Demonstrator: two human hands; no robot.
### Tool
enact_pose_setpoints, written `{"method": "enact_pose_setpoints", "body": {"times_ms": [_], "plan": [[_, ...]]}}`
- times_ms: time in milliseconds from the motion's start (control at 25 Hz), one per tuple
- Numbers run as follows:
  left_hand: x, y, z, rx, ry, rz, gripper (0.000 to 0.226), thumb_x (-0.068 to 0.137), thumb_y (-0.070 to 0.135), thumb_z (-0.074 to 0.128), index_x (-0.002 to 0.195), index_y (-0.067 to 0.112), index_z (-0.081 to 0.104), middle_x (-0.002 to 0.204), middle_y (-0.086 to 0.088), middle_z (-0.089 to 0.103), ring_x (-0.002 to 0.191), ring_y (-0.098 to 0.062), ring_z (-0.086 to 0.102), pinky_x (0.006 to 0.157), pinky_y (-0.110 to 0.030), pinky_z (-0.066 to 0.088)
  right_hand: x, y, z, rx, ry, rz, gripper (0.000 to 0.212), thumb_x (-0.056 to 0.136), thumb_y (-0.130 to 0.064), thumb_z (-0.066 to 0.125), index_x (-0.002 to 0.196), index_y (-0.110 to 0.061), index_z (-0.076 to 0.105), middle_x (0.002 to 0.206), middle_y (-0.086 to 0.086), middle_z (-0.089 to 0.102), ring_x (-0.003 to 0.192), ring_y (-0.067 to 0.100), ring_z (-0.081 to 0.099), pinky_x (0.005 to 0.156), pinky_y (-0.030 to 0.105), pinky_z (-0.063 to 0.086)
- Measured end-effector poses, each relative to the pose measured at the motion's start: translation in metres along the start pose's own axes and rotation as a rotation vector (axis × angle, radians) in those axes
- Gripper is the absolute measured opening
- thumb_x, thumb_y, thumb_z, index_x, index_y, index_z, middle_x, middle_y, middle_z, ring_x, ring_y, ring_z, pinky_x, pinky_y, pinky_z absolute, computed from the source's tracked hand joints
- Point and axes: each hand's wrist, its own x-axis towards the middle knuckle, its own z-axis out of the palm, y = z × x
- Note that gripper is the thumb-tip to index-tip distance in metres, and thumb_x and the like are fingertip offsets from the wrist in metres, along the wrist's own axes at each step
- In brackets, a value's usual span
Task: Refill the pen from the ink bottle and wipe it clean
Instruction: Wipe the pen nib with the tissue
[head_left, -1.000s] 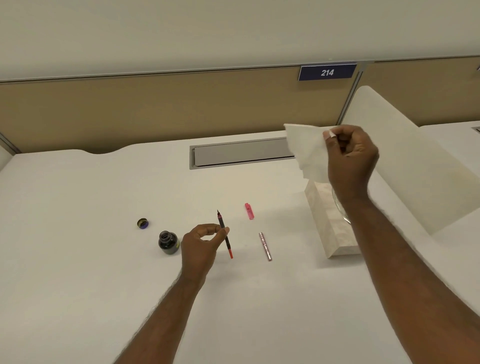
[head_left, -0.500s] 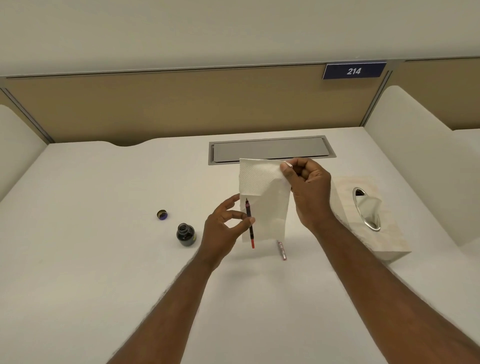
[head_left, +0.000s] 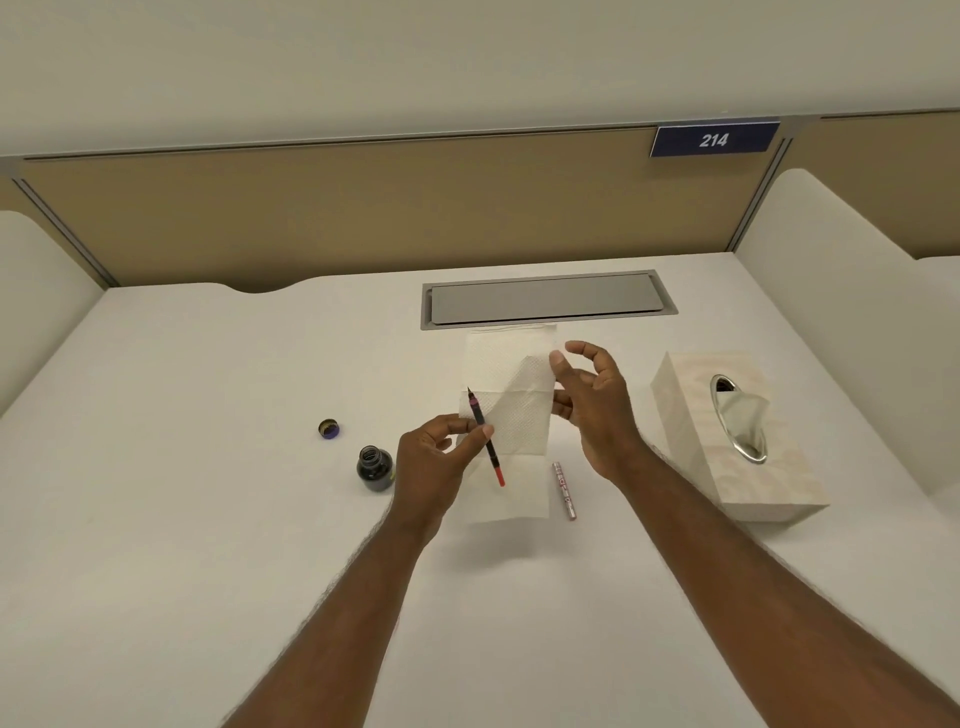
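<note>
My left hand pinches a thin dark pen part with a red lower end, its tip pointing up and away. Behind it a white tissue is spread over the desk. My right hand hovers at the tissue's right edge with its fingers spread and loose, holding nothing. The open ink bottle stands just left of my left hand. Its purple cap lies further left. A silver and red pen barrel lies on the desk right of the tissue.
A marbled tissue box with a tissue poking from its oval slot sits on the right. A grey cable hatch is set into the desk behind the tissue. Beige partitions close off the back and both sides.
My right hand brought the tissue from above the box to the middle of the desk and let it go. The left hand lifted the pen part slightly, in front of the tissue.
</note>
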Motion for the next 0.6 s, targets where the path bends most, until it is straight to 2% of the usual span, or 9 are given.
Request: {"method": "enact_pose_setpoints", "body": {"times_ms": [80,200,280,320,400,440,480,560,600], "plan": [[0.000,0.001,-0.001,-0.027,-0.002,-0.016,0.012,0.076,0.026,0.082,0.082,0.016,0.078,0.093,-0.003,0.078,0.092,-0.024,0.072,0.092,-0.046,0.055,-0.009,0.006,-0.002,-0.074,-0.102,-0.046,0.063,0.082,-0.033,0.072,0.134,-0.034,0.037,0.114,0.006,0.064,0.097,0.022,0.068,0.076,0.031,0.059],[-0.002,0.000,-0.001,-0.051,-0.007,-0.012,0.007,0.081,0.012,0.077,0.083,0.006,0.075,0.086,-0.006,0.078,0.080,-0.014,0.071,0.081,-0.030,0.055,-0.017,0.014,-0.002,-0.162,-0.237,-0.187,0.080,0.079,-0.013,0.077,0.137,-0.045,0.031,0.123,0.003,0.057,0.098,0.020,0.067,0.076,0.029,0.060],[-0.004,0.000,-0.001,-0.047,0.000,-0.006,0.009,0.082,0.013,0.077,0.083,0.004,0.075,0.082,-0.004,0.077,0.077,-0.011,0.070,0.076,-0.023,0.054,-0.016,0.018,0.001,-0.226,-0.251,-0.286,0.074,0.082,-0.009,0.073,0.135,-0.045,0.036,0.133,0.003,0.052,0.108,0.022,0.061,0.080,0.033,0.060],[-0.003,0.000,-0.001,-0.042,0.012,-0.012,0.008,0.082,0.013,0.077,0.082,0.005,0.075,0.081,-0.002,0.077,0.076,-0.010,0.069,0.074,-0.021,0.053,-0.015,0.021,0.002,-0.224,-0.247,-0.316,0.066,0.084,-0.008,0.071,0.132,-0.043,0.042,0.132,0.003,0.055,0.105,0.024,0.062,0.080,0.034,0.059],[-0.002,0.001,-0.002,-0.034,0.029,-0.027,0.006,0.081,0.014,0.078,0.079,0.009,0.075,0.079,0.005,0.076,0.075,-0.008,0.069,0.071,-0.019,0.051,-0.014,0.023,0.003,-0.182,-0.234,-0.274,0.050,0.084,-0.007,0.070,0.125,-0.033,0.057,0.103,-0.003,0.070,0.081,0.021,0.066,0.074,0.030,0.057],[-0.002,0.001,-0.002,-0.035,0.032,-0.028,0.005,0.081,0.015,0.078,0.079,0.011,0.075,0.079,0.007,0.076,0.075,-0.008,0.070,0.070,-0.019,0.051,-0.015,0.023,0.003,-0.164,-0.230,-0.232,0.045,0.082,-0.007,0.072,0.122,-0.026,0.061,0.093,-0.011,0.071,0.075,0.016,0.066,0.071,0.028,0.055],[-0.003,0.001,-0.002,-0.035,0.033,-0.026,0.005,0.081,0.015,0.079,0.079,0.012,0.075,0.080,0.008,0.076,0.074,-0.008,0.070,0.070,-0.019,0.052,-0.015,0.024,0.003,-0.152,-0.221,-0.203,0.046,0.079,-0.007,0.076,0.121,-0.021,0.062,0.097,-0.012,0.071,0.079,0.014,0.068,0.073,0.028,0.056],[-0.003,0.002,-0.001,-0.037,0.035,-0.028,0.005,0.080,0.015,0.079,0.079,0.012,0.075,0.081,0.006,0.076,0.074,-0.009,0.070,0.069,-0.021,0.053,-0.014,0.026,0.003,-0.206,-0.176,-0.196,0.049,0.072,-0.011,0.083,0.117,-0.019,0.064,0.112,-0.004,0.069,0.093,0.016,0.068,0.079,0.032,0.058],[-0.004,0.002,-0.001,-0.039,0.040,-0.031,0.005,0.080,0.015,0.079,0.079,0.011,0.075,0.083,0.004,0.076,0.075,-0.011,0.071,0.069,-0.022,0.053,-0.014,0.026,0.004,-0.271,-0.148,-0.227,0.044,0.071,-0.014,0.084,0.112,-0.020,0.067,0.112,-0.002,0.068,0.094,0.017,0.067,0.079,0.032,0.058]]}}
